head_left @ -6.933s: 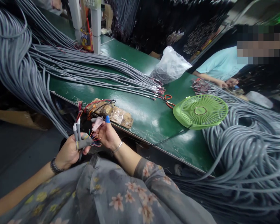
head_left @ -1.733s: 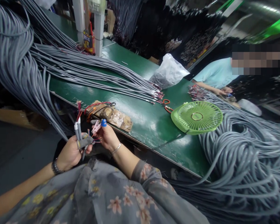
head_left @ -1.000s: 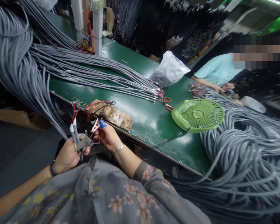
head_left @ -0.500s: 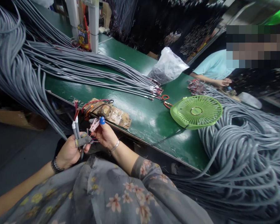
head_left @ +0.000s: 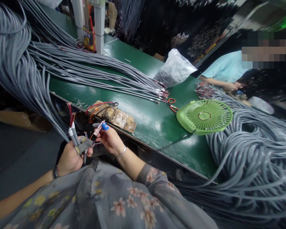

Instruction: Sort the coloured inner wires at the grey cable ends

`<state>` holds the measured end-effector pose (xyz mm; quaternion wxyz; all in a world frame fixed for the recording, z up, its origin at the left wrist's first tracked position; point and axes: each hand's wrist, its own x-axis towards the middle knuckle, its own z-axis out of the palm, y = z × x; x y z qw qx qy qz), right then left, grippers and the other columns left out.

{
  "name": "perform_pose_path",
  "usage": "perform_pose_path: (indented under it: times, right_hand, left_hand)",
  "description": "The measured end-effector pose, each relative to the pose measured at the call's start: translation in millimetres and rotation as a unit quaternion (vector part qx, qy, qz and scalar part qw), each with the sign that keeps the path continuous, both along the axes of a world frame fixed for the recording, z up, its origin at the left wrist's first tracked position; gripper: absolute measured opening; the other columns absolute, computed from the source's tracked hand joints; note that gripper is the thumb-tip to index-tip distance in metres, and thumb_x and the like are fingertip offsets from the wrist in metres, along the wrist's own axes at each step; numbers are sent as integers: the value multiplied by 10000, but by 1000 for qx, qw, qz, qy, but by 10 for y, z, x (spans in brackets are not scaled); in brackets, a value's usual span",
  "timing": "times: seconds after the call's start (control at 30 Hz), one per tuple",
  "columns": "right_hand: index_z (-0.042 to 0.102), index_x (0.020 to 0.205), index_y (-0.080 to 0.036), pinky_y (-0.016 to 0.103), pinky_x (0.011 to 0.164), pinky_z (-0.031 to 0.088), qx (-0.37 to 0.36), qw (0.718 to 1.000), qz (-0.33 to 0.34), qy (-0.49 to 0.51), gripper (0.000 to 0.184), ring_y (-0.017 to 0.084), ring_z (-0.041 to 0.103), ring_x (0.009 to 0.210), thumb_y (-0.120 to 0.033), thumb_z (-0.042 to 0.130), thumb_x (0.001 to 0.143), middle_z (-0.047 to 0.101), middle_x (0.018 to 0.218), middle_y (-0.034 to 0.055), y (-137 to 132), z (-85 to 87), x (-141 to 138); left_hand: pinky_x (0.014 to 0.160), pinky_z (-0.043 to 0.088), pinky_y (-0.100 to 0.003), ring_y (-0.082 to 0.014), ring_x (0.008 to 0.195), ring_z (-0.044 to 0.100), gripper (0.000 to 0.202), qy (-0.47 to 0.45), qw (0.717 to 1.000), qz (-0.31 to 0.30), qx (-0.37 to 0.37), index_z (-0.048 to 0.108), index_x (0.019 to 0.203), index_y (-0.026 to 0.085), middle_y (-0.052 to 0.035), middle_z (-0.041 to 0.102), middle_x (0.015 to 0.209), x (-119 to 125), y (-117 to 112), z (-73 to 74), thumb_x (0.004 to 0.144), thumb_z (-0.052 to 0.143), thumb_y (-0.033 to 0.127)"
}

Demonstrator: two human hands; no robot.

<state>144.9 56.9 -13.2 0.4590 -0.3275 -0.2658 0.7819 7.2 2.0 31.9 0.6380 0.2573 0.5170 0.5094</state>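
My left hand [head_left: 71, 158] is closed around several grey cables [head_left: 74, 135] whose white-banded ends show bare red and dark wires pointing up. A grey wrap [head_left: 83, 147] crosses the cables at the thumb, and thin coloured wires fan out beside it toward my other hand. My right hand [head_left: 112, 141], with blue tape [head_left: 105, 126] on the thumb, pinches a small pale pink tool [head_left: 99, 128] against the fingers. An orange wire runs up to this tool; whether it is gripped in it is too small to tell.
A taped wooden block [head_left: 120, 118] lies at the edge of the green table [head_left: 143, 111]. Behind are a row of grey cables [head_left: 105, 73], a plastic bag [head_left: 175, 68] and a green fan [head_left: 205, 117]. More cable coils [head_left: 250, 152] lie right, near a co-worker in a light-blue top [head_left: 225, 66].
The cable ends in my left hand have spread and leaned left. The pink tool in my right hand has turned, its edge now narrower. The whole view has shifted slightly.
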Motion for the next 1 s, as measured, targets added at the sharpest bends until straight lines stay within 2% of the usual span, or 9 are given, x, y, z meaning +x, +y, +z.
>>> perform_pose_path:
  times: [0.1, 0.3, 0.6, 0.87, 1.0]
  right_hand:
    - [730, 857, -182, 208, 555, 458, 1, 1000, -2, 1, 502, 99, 525, 615, -657, 845, 740, 650, 727, -4, -6, 16, -4]
    - [701, 835, -181, 234, 575, 477, 2, 1000, -6, -6, 430, 109, 538, 615, -605, 763, 861, 661, 748, 7, 0, 23, -21]
    - [696, 799, -189, 230, 585, 496, -10, 998, -54, -2, 411, 132, 605, 672, -579, 824, 785, 695, 753, 17, 6, 8, -69]
    - [676, 793, -183, 242, 594, 519, -20, 1000, -7, -23, 495, 126, 586, 632, -663, 676, 911, 669, 722, 17, -22, 44, -11]
    - [686, 819, -173, 222, 577, 513, -48, 998, 37, -29, 554, 111, 572, 616, -720, 656, 898, 685, 736, 21, -27, 53, 91]
  left_hand:
    - [411, 418, -192, -86, 403, 520, 400, -2, 1000, 7, -1, 669, 469, 178, 9, 609, 415, 27, 23, -7, 369, 999, 381]
    - [420, 434, -198, -95, 414, 541, 374, 9, 999, 27, -20, 672, 507, 180, 16, 623, 431, 46, 34, -62, 373, 980, 344]
    - [415, 422, -208, -101, 422, 519, 356, 10, 999, 15, -31, 680, 511, 186, 14, 622, 426, 62, 21, -76, 345, 964, 324]
    - [420, 412, -201, -96, 410, 528, 361, 12, 999, 18, -24, 679, 502, 183, 11, 625, 422, 45, -21, -72, 359, 972, 339]
    - [417, 398, -203, -93, 394, 524, 355, 19, 1000, -1, -15, 672, 501, 179, 9, 621, 415, 8, -57, -106, 411, 964, 359]
